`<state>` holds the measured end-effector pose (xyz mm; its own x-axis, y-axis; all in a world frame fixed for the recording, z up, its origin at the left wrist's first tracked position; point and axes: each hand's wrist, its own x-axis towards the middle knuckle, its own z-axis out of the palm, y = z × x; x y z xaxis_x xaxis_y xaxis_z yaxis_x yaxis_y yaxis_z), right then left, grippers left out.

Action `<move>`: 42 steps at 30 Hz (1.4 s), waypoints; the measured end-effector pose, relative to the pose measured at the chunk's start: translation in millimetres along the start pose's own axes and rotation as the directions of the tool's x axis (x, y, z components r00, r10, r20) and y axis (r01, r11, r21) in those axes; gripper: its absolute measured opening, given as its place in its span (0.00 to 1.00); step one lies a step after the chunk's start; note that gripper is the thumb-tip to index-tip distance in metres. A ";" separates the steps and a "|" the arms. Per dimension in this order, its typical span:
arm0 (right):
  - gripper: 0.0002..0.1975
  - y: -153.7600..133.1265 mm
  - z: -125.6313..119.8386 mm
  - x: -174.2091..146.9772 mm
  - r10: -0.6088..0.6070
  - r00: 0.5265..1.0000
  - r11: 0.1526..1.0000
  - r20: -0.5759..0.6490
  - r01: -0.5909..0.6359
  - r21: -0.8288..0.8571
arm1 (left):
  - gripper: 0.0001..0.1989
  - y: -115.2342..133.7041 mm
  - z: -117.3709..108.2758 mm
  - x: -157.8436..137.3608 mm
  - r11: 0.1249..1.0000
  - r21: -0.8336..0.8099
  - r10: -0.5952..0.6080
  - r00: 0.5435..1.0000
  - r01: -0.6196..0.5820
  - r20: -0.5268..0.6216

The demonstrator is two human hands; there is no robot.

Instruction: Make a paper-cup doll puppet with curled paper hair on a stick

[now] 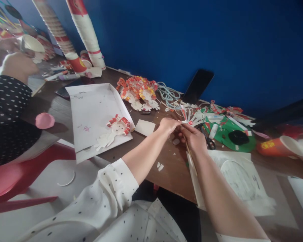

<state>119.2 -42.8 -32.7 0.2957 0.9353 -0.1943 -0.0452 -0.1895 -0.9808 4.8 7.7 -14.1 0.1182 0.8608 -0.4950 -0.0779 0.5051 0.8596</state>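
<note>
Over the brown table, my left hand (169, 125) pinches the near side of a paper piece cut into fanned strips (191, 117), white with some red. My right hand (196, 138) meets it from the right, its fingers closed around a thin wooden stick (192, 156) that slants down beside the wrist. The strips come between both sets of fingertips, and the exact grip is partly hidden. Black-handled scissors (211, 143) lie just right of my right hand. A small white card (144, 127) rests left of my left hand.
A white box lid (91, 101) holds a paper lion figure (117, 127). More figures (138, 89) are piled behind it. A green disc (238, 143), phone (199, 85), paper cup (280, 146) and tall cup stacks (87, 33) stand around. Another person's hands (20, 62) work at left.
</note>
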 end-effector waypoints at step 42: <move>0.18 -12.0 4.4 0.3 0.067 0.997 0.997 -0.025 -0.066 0.048 | 0.08 -1.3 -1.9 0.6 0.997 -0.079 0.019 0.999 -0.016 0.039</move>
<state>115.6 -38.9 -21.1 0.3158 0.9126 -0.2596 -0.1106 -0.2363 -0.9654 3.1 7.7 -15.8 0.1554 0.8670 -0.4734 -0.1574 0.4948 0.8546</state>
